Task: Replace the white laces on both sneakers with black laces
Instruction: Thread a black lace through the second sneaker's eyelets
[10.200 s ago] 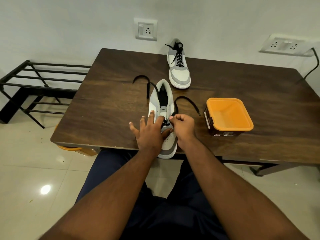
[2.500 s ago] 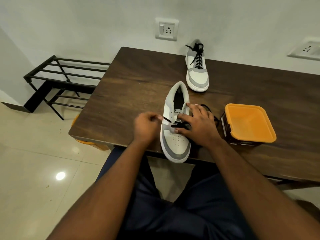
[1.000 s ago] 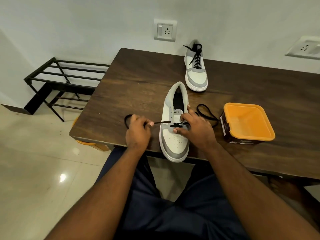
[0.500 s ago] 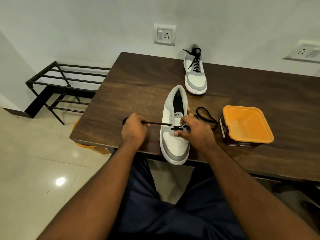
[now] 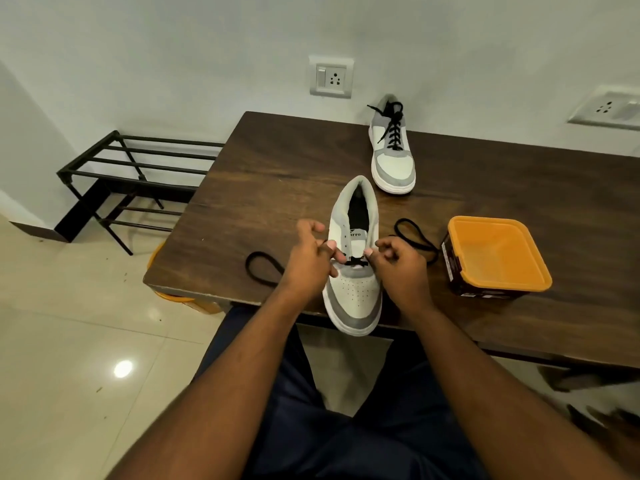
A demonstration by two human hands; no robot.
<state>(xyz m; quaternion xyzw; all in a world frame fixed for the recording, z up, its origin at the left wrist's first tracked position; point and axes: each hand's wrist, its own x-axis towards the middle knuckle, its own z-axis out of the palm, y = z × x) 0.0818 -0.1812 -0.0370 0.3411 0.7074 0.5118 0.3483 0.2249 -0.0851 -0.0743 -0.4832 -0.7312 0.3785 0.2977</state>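
Right at the table's point(image 5: 277, 174) near edge sits the near sneaker point(image 5: 355, 271), toe toward the person and poking a little past the edge. A black lace point(image 5: 353, 262) crosses its lowest eyelets only; the eyelets above are bare. The left hand point(image 5: 310, 263) is at the shoe's left side, fingers curled, thumb and forefinger pinching the lace where it leaves the eyelet. The right hand point(image 5: 398, 263) mirrors it on the right side, fingers bent in, pinching the other strand. One loose end loops on the wood left of the left hand, the other curls behind the right hand, near an orange tub point(image 5: 498, 258) that stands to the right of the shoe. The far sneaker point(image 5: 393, 157) stands by the wall, well apart from the hands, fully laced in black. A black rack point(image 5: 131, 174) stands on the floor left of the table, and a socket point(image 5: 331, 77) is on the wall behind.
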